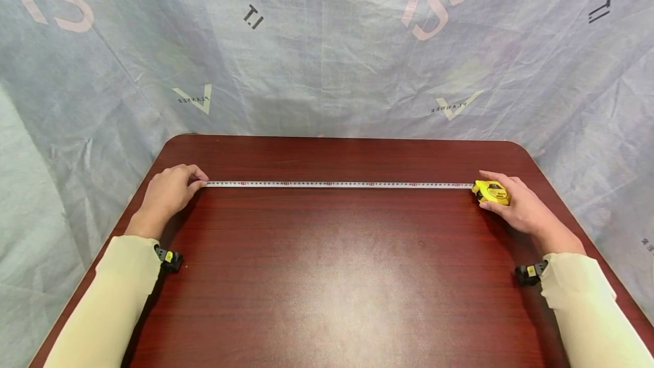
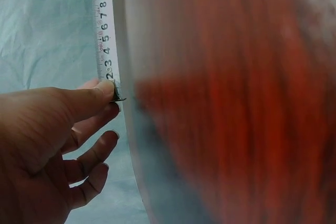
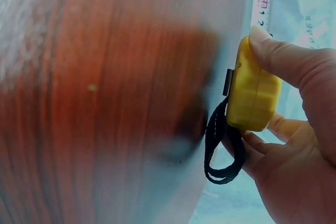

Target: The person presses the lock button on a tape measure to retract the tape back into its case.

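Observation:
A white tape measure blade [image 1: 327, 184] stretches straight across the far part of the table, left to right. My left hand [image 1: 174, 189] pinches its metal-hooked end between thumb and forefinger; in the left wrist view the end hook [image 2: 118, 98] shows just past the thumb, and the other fingers are loosely bent. At the other end, my right hand [image 1: 521, 206] grips the yellow tape measure case [image 1: 491, 192] with the thumb on one side and fingers on the other. A black wrist strap [image 3: 226, 150] hangs from the case in the right wrist view.
The dark red wooden table [image 1: 327, 277] has a glossy top with rounded far corners. Behind and beside it hangs a grey printed sheet [image 1: 317, 61]. Small black wrist cameras [image 1: 171, 260] sit on both wrists.

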`<act>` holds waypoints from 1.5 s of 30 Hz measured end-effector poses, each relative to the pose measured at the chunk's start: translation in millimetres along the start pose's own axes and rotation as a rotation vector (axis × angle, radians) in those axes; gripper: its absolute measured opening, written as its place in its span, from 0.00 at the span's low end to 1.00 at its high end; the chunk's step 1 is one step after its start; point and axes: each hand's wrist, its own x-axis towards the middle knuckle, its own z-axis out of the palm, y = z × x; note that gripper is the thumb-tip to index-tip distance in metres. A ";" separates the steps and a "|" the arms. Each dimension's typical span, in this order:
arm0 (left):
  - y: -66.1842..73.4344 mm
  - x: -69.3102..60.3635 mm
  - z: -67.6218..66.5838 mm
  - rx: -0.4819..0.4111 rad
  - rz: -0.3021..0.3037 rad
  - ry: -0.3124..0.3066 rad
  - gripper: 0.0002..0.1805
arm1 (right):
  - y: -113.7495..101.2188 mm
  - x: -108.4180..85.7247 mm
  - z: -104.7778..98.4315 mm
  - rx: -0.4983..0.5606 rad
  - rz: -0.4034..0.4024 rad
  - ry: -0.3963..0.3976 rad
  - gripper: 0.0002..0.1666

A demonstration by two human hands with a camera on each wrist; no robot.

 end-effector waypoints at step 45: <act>-0.6 5.7 -40.0 -0.035 0.136 0.224 0.02 | -17.9 14.2 -40.7 -0.032 -0.001 -0.051 0.39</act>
